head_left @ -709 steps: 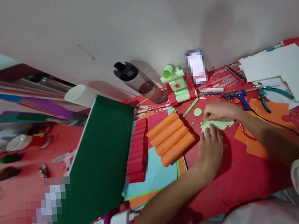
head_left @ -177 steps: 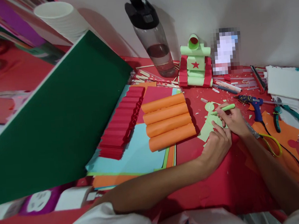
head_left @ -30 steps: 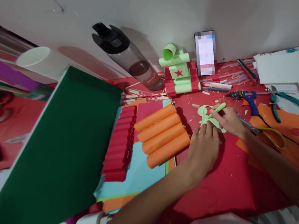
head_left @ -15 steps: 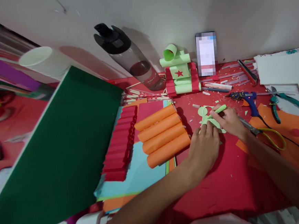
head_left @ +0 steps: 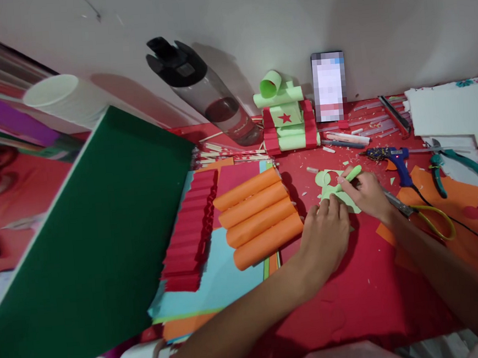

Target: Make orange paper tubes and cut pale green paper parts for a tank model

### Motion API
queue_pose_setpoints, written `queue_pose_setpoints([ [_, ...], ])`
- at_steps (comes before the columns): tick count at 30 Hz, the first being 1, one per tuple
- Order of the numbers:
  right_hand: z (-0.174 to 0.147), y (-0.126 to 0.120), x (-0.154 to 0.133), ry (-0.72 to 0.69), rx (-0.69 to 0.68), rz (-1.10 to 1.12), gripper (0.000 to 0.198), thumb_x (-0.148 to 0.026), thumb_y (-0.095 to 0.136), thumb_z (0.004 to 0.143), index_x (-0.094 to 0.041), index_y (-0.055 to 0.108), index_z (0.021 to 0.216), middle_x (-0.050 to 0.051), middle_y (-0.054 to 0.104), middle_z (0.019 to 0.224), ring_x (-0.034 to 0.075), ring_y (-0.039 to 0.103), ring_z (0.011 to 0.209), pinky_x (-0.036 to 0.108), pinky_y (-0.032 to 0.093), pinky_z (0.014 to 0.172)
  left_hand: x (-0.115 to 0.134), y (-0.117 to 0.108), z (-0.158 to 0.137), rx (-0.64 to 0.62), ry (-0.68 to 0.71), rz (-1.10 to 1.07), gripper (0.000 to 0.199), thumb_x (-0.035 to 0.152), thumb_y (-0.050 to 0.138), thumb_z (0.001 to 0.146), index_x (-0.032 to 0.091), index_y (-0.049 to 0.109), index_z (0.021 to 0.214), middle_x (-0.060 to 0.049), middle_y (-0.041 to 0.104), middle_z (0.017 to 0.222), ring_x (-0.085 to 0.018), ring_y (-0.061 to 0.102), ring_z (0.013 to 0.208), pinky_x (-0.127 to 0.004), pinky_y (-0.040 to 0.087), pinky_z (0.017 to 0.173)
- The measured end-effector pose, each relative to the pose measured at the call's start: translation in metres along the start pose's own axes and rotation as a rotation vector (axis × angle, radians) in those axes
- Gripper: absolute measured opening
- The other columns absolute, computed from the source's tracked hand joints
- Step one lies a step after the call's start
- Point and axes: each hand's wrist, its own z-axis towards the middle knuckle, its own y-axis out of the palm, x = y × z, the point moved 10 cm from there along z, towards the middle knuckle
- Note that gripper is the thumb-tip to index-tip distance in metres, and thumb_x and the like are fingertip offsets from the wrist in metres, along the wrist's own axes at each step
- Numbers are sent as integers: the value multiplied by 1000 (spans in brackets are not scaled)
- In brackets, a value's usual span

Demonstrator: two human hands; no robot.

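Observation:
My right hand (head_left: 362, 194) is closed around a slim light green pen-shaped tool (head_left: 353, 174), its tip down at a piece of light green paper (head_left: 350, 202). Whether it is a pen or a cutter I cannot tell. A round hole shows in the paper, and a small green disc (head_left: 322, 179) lies at its left. My left hand (head_left: 327, 235) presses the paper's near edge with its fingers laid flat. Left of that hand lies a row of orange paper rolls (head_left: 262, 213). Scissors (head_left: 436, 221) with yellow handles lie beside my right wrist.
Behind the paper stand a green paper model (head_left: 287, 114) with a red star and a phone (head_left: 330, 86). A glue gun (head_left: 397, 158), pliers (head_left: 461, 162) and orange sheets lie right. Left are a water bottle (head_left: 211, 98), pleated red paper (head_left: 191, 232) and a green board (head_left: 102, 228).
The view has shifted very slightly. My right hand and the green tool have moved only a little over the paper; my left hand stays in place.

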Motion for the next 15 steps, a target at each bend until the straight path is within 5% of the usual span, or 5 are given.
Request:
queue_pose_setpoints([
  [15,-2,-1,7,70,-7,54,36,-51,61,98,-22,60,78,0,62,65,16,58,61,28,42,60,-1,2,-1,-24,7,17,40,19,46,107,3,65,138,-27,59,154,-37,66,131,-50,57,102],
])
